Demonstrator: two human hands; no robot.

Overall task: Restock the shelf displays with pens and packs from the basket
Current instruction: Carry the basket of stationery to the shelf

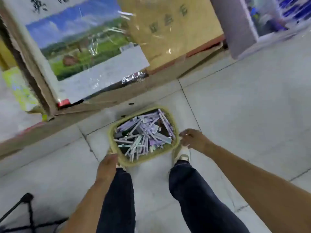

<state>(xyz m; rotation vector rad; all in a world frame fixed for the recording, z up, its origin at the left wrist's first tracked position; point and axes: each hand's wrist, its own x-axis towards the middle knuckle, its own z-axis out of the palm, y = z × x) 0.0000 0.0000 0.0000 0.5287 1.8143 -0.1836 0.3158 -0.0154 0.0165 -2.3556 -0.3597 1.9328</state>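
Note:
A yellow-green plastic basket [170, 114] sits low over the tiled floor, just ahead of my feet. It is full of pens and flat packs [143, 135], mostly pale purple and white, lying in a jumble. My left hand [107, 165] grips the basket's near left rim. My right hand [193, 138] grips the right rim, fingers curled over the edge. The view is blurred by motion, so I cannot tell whether the basket rests on the floor or is lifted.
A large wrapped landscape picture [80, 46] leans against cardboard [171, 31] at the back. A grey shelf unit post [235, 27] stands at the upper right. Black tripod legs [27, 209] lie at the lower left. My legs [193, 190] stand behind the basket.

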